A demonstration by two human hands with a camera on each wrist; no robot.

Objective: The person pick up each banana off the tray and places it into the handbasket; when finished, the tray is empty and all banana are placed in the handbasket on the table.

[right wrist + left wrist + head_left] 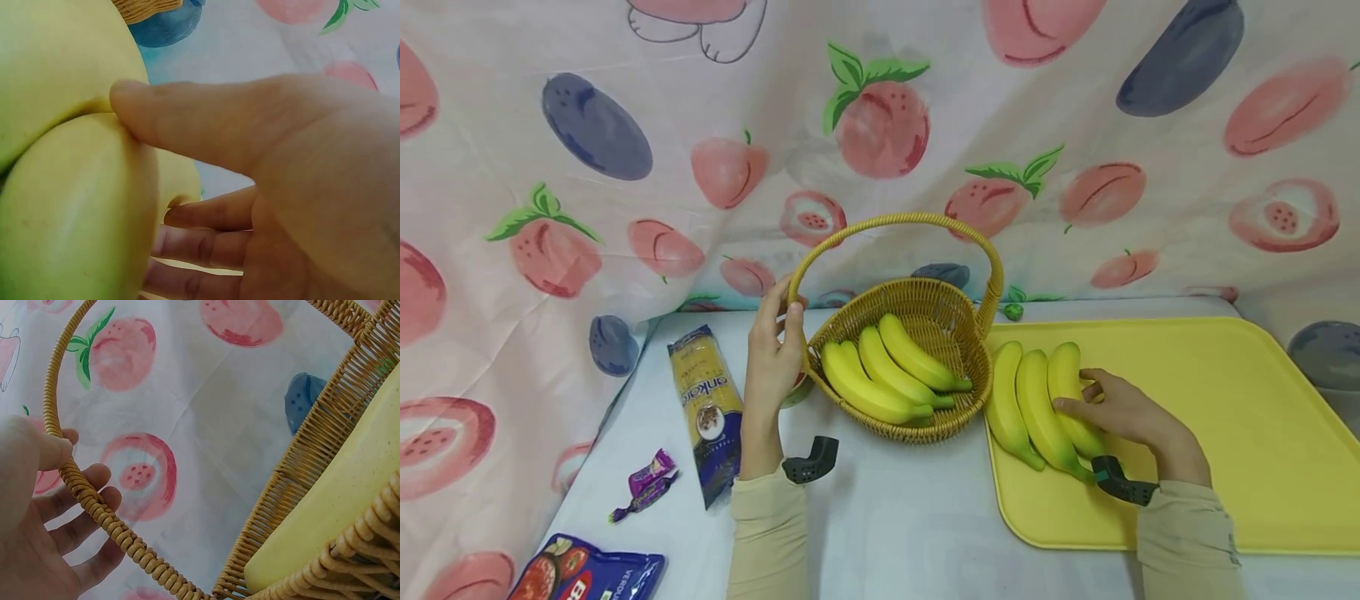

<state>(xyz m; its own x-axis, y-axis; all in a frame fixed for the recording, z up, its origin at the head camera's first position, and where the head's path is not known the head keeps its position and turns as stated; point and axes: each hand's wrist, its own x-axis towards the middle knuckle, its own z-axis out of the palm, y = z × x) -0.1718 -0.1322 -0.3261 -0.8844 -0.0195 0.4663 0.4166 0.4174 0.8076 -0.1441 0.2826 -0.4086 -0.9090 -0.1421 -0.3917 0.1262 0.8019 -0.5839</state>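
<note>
My left hand (pixel 772 358) holds the left side of the arched handle (pixel 898 218) of a yellow-brown wicker basket (pixel 942 321). In the left wrist view the thumb lies over the wrapped handle (pixel 115 528) and the fingers come round behind it. Several yellow bananas (pixel 868 387) with green tips lie inside the basket. Right of it, three more bananas rest side by side on a yellow tray (pixel 1225 417). My right hand (pixel 1127 408) grips the rightmost banana (pixel 1063 375), thumb on its near side, fingers along the other side, as the right wrist view shows.
Left of the basket lies a blue and yellow packet (pixel 706 400). Small purple wrapped sweets (pixel 651 482) and a blue pouch (pixel 610 575) are at the front left. A round object (pixel 797 392) sits partly hidden behind the left wrist. Fruit-printed cloth (pixel 880 192) hangs behind the table.
</note>
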